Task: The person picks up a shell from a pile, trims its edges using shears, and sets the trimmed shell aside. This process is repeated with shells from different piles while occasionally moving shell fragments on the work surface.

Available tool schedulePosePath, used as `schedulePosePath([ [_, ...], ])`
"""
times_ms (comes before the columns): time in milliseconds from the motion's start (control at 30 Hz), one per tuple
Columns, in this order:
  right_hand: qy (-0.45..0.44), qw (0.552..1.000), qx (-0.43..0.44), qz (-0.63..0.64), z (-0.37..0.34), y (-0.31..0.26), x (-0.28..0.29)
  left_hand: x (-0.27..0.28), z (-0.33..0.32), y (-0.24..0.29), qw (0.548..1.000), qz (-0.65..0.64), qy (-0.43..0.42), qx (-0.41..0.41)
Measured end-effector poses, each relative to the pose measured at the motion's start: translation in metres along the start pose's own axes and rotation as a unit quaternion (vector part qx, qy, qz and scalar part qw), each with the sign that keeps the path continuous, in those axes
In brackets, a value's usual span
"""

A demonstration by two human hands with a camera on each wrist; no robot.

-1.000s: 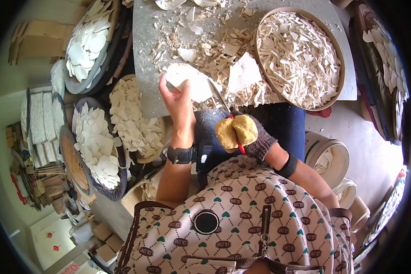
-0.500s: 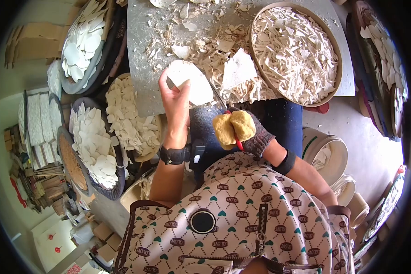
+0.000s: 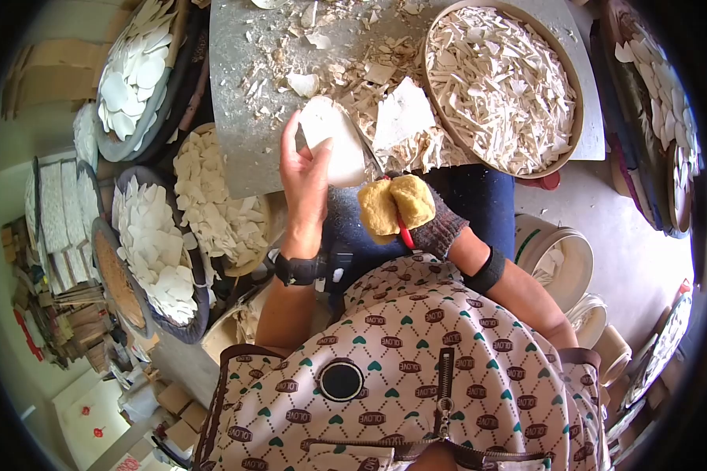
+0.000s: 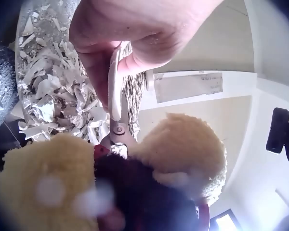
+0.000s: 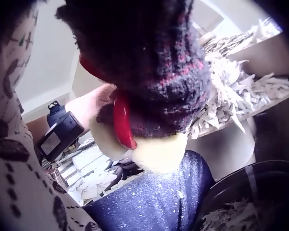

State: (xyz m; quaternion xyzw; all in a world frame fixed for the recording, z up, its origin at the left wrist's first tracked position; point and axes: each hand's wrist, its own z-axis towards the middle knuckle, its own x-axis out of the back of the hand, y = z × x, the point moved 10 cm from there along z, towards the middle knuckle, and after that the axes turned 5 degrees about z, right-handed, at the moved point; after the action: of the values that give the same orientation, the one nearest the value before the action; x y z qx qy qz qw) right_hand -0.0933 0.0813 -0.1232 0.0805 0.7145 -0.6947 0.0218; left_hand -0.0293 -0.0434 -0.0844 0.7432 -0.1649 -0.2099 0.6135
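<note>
A flat white slice [image 3: 335, 149] is pinched between the thumb and fingers of the bare left hand [image 3: 305, 184], and is held up beyond the palm, tilted; in the left wrist view it is seen nearly edge-on. By the right hand [image 3: 441, 226], covered by a dark knitted glove [image 5: 178, 91], a pair of scissors [image 4: 119, 130] is gripped, its red handles [image 5: 120, 120] wrapped in yellow foam padding [image 3: 413, 202]. The blades are pointed forward from the right hand, along the slice's near-right edge; whether they touch it cannot be told. Beyond both hands, shavings are strewn over a grey tabletop [image 3: 236, 141], and a larger white piece [image 3: 403, 114] is laid on them, ahead of the right hand. Farther forward and to the right of that hand, a round tray [image 3: 580, 98] is filled with pale slivers [image 3: 499, 90]. To the left of the left hand, a basket of pale slices [image 3: 212, 196] is placed below the tabletop's level. Around the left wrist a black strap [image 3: 300, 270] is worn.
</note>
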Motion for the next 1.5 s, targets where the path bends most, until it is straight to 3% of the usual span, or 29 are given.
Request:
schedulePosePath([
  [133, -0.037, 0.996, 0.048, -0.070, 0.003, -0.018, -0.001, -0.003, 0.000, 0.004, 0.998, 0.022, -0.041, 0.035],
  [300, 0.007, 0.998, -0.023, 0.065, 0.000, -0.009, 0.000, -0.004, -0.003, -0.001, 0.997, 0.020, -0.045, 0.060],
  [400, 0.000, 0.998, 0.035, -0.057, -0.001, -0.021, -0.001, -0.002, -0.001, -0.003, 0.998, 0.016, -0.044, 0.050],
  [533, 0.029, 0.999, 0.026, 0.016, 0.000, -0.009, 0.004, -0.006, -0.005, 0.000, 0.994, 0.034, -0.076, 0.074],
  [600, 0.019, 0.999, 0.027, -0.017, 0.002, -0.011, 0.003, -0.009, -0.011, -0.001, 0.989, 0.065, -0.095, 0.091],
  [700, -0.008, 0.987, 0.064, -0.145, 0.000, -0.022, -0.001, -0.007, -0.012, -0.003, 0.990, 0.046, -0.093, 0.094],
  [867, 0.012, 0.997, 0.039, -0.064, -0.003, -0.007, -0.002, -0.006, -0.014, -0.012, 0.989, 0.040, -0.091, 0.109],
  [967, 0.005, 0.997, 0.022, -0.080, -0.003, -0.013, 0.000, -0.004, -0.014, -0.012, 0.989, 0.039, -0.095, 0.111],
  [1067, -0.013, 0.992, 0.085, -0.094, -0.003, -0.026, -0.003, 0.004, -0.015, -0.010, 0.990, 0.050, -0.081, 0.105],
  [1167, -0.042, 0.994, 0.023, 0.098, -0.001, -0.014, -0.007, 0.008, -0.013, -0.004, 0.988, 0.084, -0.084, 0.095],
  [1200, -0.044, 0.956, -0.029, 0.289, -0.001, -0.003, -0.010, 0.008, -0.013, -0.002, 0.987, 0.100, -0.089, 0.092],
  [1233, -0.045, 0.879, -0.080, 0.467, -0.002, 0.006, -0.015, 0.003, -0.015, 0.000, 0.983, 0.113, -0.106, 0.098],
  [1300, -0.036, 0.979, 0.017, 0.200, 0.000, -0.014, -0.004, -0.009, -0.022, 0.006, 0.974, 0.141, -0.139, 0.111],
  [1333, -0.029, 0.996, 0.065, 0.058, -0.001, -0.026, -0.002, -0.011, -0.024, 0.011, 0.974, 0.143, -0.139, 0.107],
  [1433, -0.064, 0.989, 0.066, -0.119, -0.003, -0.045, -0.001, -0.008, -0.021, 0.011, 0.967, 0.155, -0.170, 0.108],
  [1500, -0.059, 0.996, 0.053, -0.046, -0.003, -0.039, 0.001, -0.001, -0.013, 0.019, 0.977, 0.129, -0.149, 0.079],
])
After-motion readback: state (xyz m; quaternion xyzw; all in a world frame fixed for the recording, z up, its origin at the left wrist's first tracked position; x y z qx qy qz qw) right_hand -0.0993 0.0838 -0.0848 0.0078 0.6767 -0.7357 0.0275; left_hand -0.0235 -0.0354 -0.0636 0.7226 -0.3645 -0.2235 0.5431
